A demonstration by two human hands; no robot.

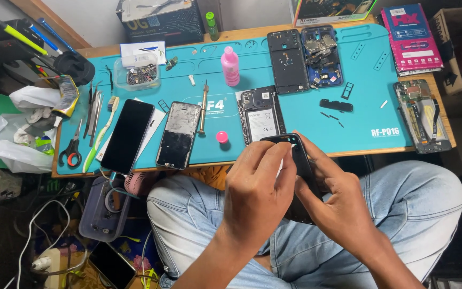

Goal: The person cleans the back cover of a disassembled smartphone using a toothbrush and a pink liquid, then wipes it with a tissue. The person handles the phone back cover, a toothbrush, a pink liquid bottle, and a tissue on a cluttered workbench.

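My left hand [256,195] and my right hand [333,199] both grip a black phone back cover [299,160] above my lap, just in front of the table edge. The left fingers pinch its top corner; the right hand cradles its side from below. Much of the cover is hidden by my hands. On the teal mat [295,112] just beyond lies an opened phone body with its battery showing [261,115].
On the mat lie a black phone [128,136], a cracked phone [178,134], a screwdriver [203,108], a pink bottle [230,66] with its pink cap [222,137], two dismantled phone frames [306,60], scissors [70,152], tweezers, a parts tub [137,75]. Boxes stand behind.
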